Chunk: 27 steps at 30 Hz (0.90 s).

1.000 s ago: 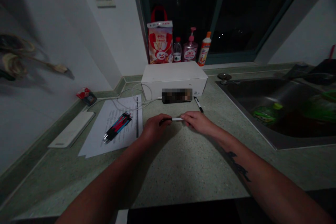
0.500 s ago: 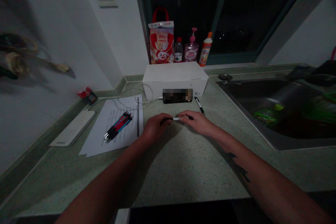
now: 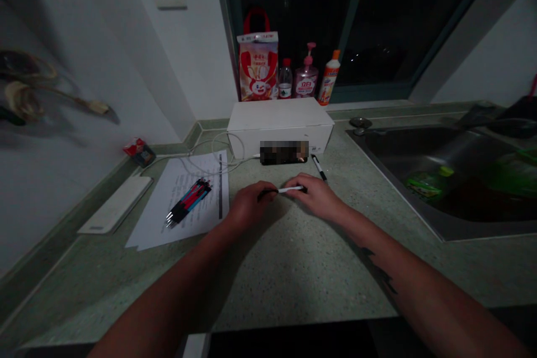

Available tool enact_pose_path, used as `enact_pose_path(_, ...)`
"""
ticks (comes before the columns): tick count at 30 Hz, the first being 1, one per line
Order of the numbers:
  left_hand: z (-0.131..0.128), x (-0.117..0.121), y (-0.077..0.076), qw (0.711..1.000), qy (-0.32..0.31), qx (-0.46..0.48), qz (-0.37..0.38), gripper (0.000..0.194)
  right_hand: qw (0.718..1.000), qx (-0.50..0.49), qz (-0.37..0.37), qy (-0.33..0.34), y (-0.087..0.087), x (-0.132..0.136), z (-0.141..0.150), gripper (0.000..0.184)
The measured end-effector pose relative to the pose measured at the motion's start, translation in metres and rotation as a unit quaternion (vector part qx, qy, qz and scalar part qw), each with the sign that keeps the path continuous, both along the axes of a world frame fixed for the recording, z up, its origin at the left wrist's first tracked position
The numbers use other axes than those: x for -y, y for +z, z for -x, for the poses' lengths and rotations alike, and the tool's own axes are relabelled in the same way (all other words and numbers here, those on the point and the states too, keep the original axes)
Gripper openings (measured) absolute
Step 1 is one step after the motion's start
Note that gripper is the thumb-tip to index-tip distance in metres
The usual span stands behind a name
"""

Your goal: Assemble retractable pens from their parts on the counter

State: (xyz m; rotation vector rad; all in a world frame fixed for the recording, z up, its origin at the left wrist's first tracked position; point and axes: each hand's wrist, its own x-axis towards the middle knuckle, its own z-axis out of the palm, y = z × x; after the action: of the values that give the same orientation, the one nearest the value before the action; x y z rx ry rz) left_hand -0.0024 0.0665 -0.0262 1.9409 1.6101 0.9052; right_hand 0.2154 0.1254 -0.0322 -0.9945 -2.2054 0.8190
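Both my hands meet over the green speckled counter (image 3: 293, 268) and share one white pen (image 3: 289, 189) with black ends. My left hand (image 3: 247, 207) pinches the pen's dark left end. My right hand (image 3: 319, 197) closes its fingers round the right end. The pen lies almost level, just above the counter. A second white-and-black pen (image 3: 319, 167) lies on the counter just behind my right hand. To the left, a bundle of several red, blue and black pens (image 3: 188, 203) rests on a printed sheet of paper (image 3: 168, 218).
A white box (image 3: 279, 123) with a dark device (image 3: 283, 152) and white cable in front stands at the back. Behind it are a red bag (image 3: 257, 64) and three bottles on the sill. A steel sink (image 3: 453, 179) with green items fills the right. A white slab (image 3: 116, 204) lies far left.
My right hand has slid a little along the pen towards my left hand, and its fingers have curled over the pen's right end. My left hand has stayed put.
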Motion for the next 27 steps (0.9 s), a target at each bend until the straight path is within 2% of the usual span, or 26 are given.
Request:
enact_pose_path(2, 0.0, 0.0, 0.0, 1.0, -0.003, 0.0, 0.001, 0.019, 1.0, 0.0, -0.007, -0.002, 0.001, 0.001, 0.0, 0.016)
enact_pose_path(5, 0.0, 0.001, 0.001, 1.0, -0.005, -0.001, -0.001, 0.019, 0.999, 0.032, 0.022, 0.027, 0.0, 0.002, 0.001, 0.021)
enact_pose_path(8, 0.0, 0.001, 0.0, 1.0, -0.001, -0.005, 0.002, 0.019, 0.999, 0.04, -0.015, 0.031, 0.001, 0.003, 0.0, 0.016)
enact_pose_path(10, 0.0, 0.001, 0.0, 1.0, 0.005, -0.003, 0.009, 0.019, 0.998, 0.033, -0.059, 0.004, 0.002, 0.003, -0.001, 0.009)
enact_pose_path(13, 0.001, 0.0, -0.001, 1.0, 0.018, 0.008, 0.013, 0.019, 0.993, 0.046, -0.105, -0.027, 0.004, 0.001, -0.005, 0.009)
enact_pose_path(16, 0.004, -0.002, 0.0, 0.998, 0.058, 0.017, 0.004, 0.017, 0.985, 0.075, -0.149, -0.052, 0.004, -0.003, -0.011, 0.012)
enact_pose_path(19, 0.01, -0.006, 0.0, 0.994, 0.108, 0.004, -0.031, 0.015, 0.976, 0.09, -0.173, -0.101, 0.003, -0.008, -0.018, 0.017)
enact_pose_path(21, 0.013, -0.008, -0.001, 0.991, 0.119, -0.008, -0.067, 0.014, 0.973, 0.08, -0.167, -0.136, 0.003, -0.012, -0.021, 0.02)
enact_pose_path(24, 0.012, -0.009, -0.004, 0.993, 0.075, -0.033, -0.082, 0.013, 0.976, 0.038, -0.123, -0.174, 0.001, -0.014, -0.022, 0.024)
enact_pose_path(27, 0.003, -0.003, -0.006, 0.995, -0.009, -0.093, -0.042, 0.013, 0.983, 0.009, -0.075, -0.166, 0.0, -0.014, -0.018, 0.024)
